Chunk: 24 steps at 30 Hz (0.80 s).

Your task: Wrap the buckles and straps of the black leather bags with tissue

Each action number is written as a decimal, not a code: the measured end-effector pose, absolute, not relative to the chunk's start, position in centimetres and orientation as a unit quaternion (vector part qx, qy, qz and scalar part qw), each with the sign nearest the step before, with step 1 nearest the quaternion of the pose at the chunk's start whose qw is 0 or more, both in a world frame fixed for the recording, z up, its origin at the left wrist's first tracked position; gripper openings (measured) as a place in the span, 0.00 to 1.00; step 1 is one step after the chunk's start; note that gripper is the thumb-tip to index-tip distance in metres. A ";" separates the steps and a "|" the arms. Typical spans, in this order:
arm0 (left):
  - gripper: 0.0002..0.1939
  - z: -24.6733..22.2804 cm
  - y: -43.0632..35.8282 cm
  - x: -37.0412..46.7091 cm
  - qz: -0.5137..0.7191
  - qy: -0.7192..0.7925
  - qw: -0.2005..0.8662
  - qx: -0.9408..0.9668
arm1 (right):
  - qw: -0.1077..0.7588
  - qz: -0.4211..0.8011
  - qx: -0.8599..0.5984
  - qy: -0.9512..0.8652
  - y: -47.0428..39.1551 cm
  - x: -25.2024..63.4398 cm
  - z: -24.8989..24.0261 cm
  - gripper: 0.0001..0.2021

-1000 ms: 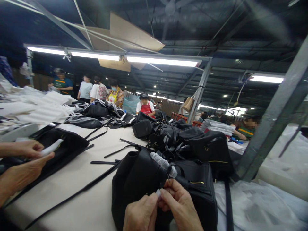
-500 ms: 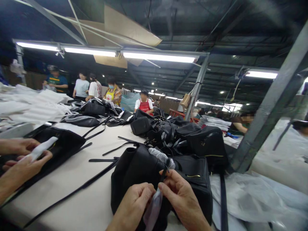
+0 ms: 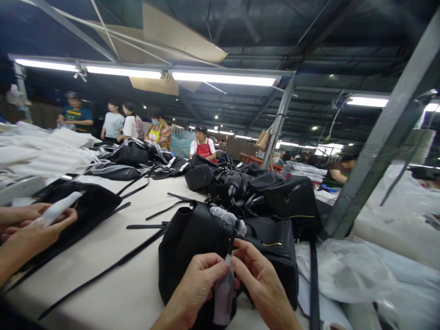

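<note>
Fingers (image 3: 216, 271) of the left hand (image 3: 196, 280) and right hand (image 3: 259, 275) pinched the top of a cloudy strip (image 3: 223, 302), which hung longways toward the near edge of the bench (image 3: 137, 263).

The plastic strip (image 3: 223, 300) now hangs nearly straight instead of slanting.

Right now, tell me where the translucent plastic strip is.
At the bottom of the head view, near centre, the translucent plastic strip is held between the left hand and right hand, in front of the nearest black bag.
</note>
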<state>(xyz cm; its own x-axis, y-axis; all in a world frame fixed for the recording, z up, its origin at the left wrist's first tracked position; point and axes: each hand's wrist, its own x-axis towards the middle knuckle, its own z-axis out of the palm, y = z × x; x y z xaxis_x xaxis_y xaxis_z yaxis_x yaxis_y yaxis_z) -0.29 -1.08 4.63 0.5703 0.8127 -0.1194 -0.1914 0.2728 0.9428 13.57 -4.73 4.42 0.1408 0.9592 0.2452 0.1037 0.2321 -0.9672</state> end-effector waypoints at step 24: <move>0.23 1.7 -1.9 0.9 0.455 0.226 0.697 0.506 | 0.581 0.357 -0.560 -0.471 -4.4 12.6 4.7 0.19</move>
